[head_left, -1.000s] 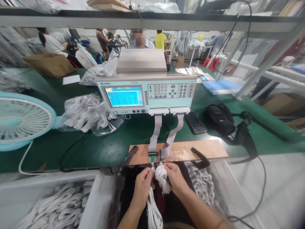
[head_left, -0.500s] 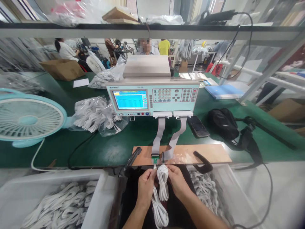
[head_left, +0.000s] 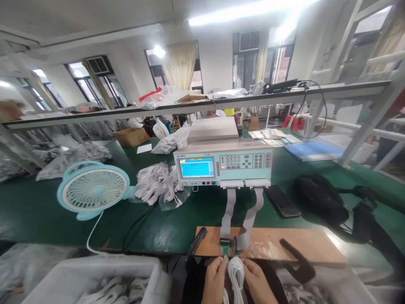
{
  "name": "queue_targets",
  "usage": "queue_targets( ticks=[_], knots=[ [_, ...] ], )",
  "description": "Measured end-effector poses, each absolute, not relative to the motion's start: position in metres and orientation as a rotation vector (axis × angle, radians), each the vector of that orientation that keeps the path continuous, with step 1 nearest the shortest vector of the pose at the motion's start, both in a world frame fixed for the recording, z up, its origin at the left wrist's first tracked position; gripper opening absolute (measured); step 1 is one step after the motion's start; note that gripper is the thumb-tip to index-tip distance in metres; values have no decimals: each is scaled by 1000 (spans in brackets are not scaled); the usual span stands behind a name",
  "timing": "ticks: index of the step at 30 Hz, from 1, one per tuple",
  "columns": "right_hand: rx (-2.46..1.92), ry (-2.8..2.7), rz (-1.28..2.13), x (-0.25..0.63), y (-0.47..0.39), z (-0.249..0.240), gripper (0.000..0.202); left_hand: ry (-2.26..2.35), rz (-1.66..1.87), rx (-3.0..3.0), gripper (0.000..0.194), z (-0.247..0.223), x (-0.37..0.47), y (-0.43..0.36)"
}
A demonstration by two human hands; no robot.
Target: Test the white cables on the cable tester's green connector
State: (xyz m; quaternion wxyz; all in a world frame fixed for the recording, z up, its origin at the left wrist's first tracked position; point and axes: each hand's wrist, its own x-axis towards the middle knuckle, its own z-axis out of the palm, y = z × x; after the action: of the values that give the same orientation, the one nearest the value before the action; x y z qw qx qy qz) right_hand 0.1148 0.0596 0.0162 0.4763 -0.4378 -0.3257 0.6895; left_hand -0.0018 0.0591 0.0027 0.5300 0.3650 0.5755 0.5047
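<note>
Both hands: left hand [head_left: 215, 280] and right hand [head_left: 257, 283] pinching coiled white cable [head_left: 236, 276] at green connector board [head_left: 225, 248]
Done: cable ends apparently plugged
Left: reading pale-blue tester box [head_left: 224, 164] behind board

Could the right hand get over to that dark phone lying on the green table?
Probably yes: the right hand holds the white cable bundle, but the phone lies beyond the wooden board with nothing tall between.
</note>
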Motion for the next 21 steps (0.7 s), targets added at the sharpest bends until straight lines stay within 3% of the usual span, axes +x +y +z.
queue_targets(
  ticks=[9, 17, 21],
  knots=[
    [-1060, -805, 1628, 111, 61, 4, 34, 1368, 1248, 850, 46, 1, 1, 60],
    [-1113, -842, 1582, 107, 41, 28, 38, 1306, 1214, 821, 23, 16, 6, 41],
    [-1226, -942, 1582, 143, 28, 30, 34, 1266, 1022, 801, 30, 22, 12, 26]
  ],
)
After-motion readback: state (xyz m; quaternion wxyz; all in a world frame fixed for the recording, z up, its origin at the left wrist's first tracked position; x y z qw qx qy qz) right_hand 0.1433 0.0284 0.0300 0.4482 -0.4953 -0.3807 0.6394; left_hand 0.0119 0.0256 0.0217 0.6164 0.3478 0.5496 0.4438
